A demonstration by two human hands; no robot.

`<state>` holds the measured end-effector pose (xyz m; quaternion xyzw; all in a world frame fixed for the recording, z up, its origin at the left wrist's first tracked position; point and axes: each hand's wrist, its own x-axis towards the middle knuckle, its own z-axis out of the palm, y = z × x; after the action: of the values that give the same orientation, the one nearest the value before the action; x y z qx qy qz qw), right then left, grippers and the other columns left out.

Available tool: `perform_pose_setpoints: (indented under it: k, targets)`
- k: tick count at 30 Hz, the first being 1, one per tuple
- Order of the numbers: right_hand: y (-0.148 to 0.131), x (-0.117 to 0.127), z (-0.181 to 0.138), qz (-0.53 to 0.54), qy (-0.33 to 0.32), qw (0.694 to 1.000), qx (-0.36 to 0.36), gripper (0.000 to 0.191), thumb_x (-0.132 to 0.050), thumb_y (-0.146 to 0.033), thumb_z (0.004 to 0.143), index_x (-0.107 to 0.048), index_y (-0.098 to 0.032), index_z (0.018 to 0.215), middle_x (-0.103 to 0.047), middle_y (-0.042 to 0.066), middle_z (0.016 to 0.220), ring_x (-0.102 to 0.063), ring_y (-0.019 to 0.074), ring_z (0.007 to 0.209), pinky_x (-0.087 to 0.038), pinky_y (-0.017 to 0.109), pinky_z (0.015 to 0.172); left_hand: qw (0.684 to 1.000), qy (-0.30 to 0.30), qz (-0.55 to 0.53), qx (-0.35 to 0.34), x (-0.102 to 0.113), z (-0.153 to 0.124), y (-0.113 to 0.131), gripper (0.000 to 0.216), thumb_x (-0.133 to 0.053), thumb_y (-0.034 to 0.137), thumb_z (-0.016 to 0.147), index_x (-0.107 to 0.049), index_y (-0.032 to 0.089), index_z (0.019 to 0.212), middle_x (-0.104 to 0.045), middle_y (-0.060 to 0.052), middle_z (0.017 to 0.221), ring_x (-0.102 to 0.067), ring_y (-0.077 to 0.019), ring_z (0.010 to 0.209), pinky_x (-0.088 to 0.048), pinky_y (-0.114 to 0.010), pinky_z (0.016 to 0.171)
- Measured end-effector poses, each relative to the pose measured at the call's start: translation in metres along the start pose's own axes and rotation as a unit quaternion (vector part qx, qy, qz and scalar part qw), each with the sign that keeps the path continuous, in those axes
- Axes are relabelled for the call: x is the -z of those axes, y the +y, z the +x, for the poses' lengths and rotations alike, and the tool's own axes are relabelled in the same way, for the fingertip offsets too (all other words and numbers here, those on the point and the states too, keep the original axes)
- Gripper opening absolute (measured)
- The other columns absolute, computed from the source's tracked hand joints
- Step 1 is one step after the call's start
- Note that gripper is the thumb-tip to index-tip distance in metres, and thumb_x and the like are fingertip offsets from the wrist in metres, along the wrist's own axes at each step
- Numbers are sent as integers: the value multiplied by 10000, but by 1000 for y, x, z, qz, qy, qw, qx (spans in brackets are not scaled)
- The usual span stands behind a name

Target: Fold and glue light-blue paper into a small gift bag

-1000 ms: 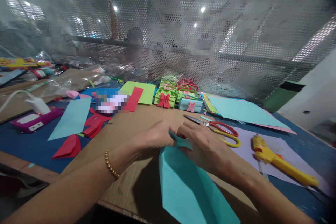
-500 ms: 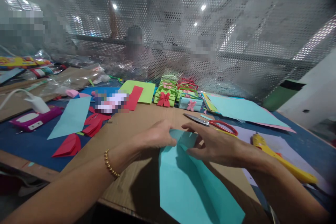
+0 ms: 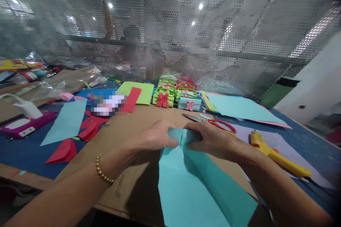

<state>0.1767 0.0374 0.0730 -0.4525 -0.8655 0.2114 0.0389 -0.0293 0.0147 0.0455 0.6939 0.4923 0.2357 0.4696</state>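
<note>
A long teal paper sheet [image 3: 191, 188] lies on a brown cardboard board [image 3: 125, 131] in front of me, its far end creased. My left hand [image 3: 156, 136] pinches the far left corner of that sheet, fingers closed on it. My right hand [image 3: 210, 138] grips the far right part of the same end, thumb under and fingers over. The two hands almost touch across the fold. A gold bead bracelet [image 3: 102, 174] sits on my left wrist.
Red-handled scissors [image 3: 213, 122] and a yellow glue gun [image 3: 277, 156] lie to the right. Small paper gift baskets [image 3: 176, 94] stand at the back, with coloured sheets [image 3: 239, 108] beside them. Red paper pieces [image 3: 77, 136] and a purple device [image 3: 23, 126] lie left. A perforated screen [image 3: 239, 39] rises behind.
My right hand opened off the sheet, then closed again on its far end. The hands have come closer together and the folded tip now stands raised between them. The view shifted slightly right.
</note>
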Motion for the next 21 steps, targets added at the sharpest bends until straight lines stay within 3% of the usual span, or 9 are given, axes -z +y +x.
perform_pose_setpoints:
  k: [3, 7, 13, 21]
  targets:
    - [-1, -2, 0, 17, -2, 1000, -26, 64, -599, -215, 688, -579, -202, 747, -540, -50, 632, -503, 111, 584, -297, 220, 475, 1000, 3, 9, -4, 2, 1, 0, 72, -617, 217, 649, -562, 182, 679, -510, 45, 604, -478, -103, 517, -307, -226, 426]
    - [2, -6, 3, 63, 6, 998, -2, 40, -580, -218, 704, -551, -191, 697, -480, -63, 602, -443, 93, 564, -283, 219, 471, 1000, -5, 9, -14, 2, 3, -2, 70, -605, 229, 666, -563, 174, 676, -510, 43, 606, -467, -95, 517, -308, -222, 439]
    - [-3, -9, 3, 31, 59, 998, -12, 78, -575, -217, 701, -530, -192, 644, -468, -58, 579, -445, 99, 559, -276, 228, 477, 1000, 17, -10, -22, 2, 6, -9, 125, -648, 262, 656, -568, 170, 683, -508, 46, 604, -471, -97, 521, -302, -220, 439]
    - [-2, -12, 3, 22, 51, 998, 21, 61, -566, -199, 713, -525, -193, 669, -454, -66, 586, -436, 96, 562, -263, 234, 491, 999, 17, -25, -8, 0, 10, -11, 191, -673, 310, 644, -543, 171, 662, -494, 54, 609, -435, -89, 517, -307, -218, 452]
